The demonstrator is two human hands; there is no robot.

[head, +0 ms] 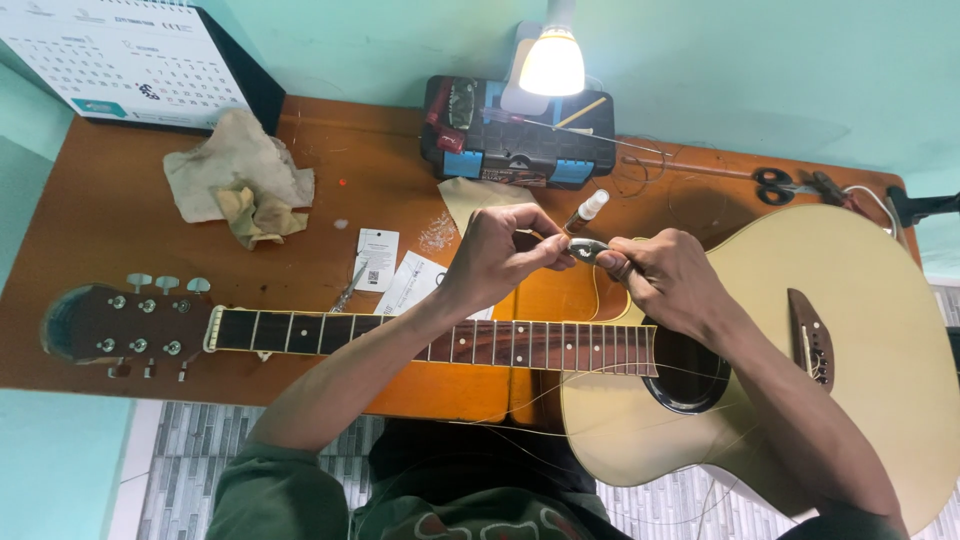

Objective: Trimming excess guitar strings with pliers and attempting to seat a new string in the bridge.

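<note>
A: Hands status?

B: Left hand (500, 250) and right hand (665, 275) were both up over the guitar (850, 330), meeting just above the end of the neck (400, 335). Right hand was closed around a small grey tool (585, 248). Left fingers were pinched shut at the tool's tip. Couldn't tell what was in the pinch, too small.

A: Guitar position?

B: Flat across the worktop (100, 230). Headstock (110, 325) to the person's left, pale body to the right, hanging off the worktop edge. Loose strings (620, 372) trailed over the sound hole (685, 375) and down toward the person's lap.

A: Anything else nearby?

B: Small bottle with a white cap (588, 210), just behind the hands. Black toolbox (520, 135) at the back under a lit lamp (552, 62). Crumpled rag (240, 180) back left, calendar (120, 55) behind it. Paper tags (378, 258) near the neck. Scissors (775, 185) at the back right.
</note>
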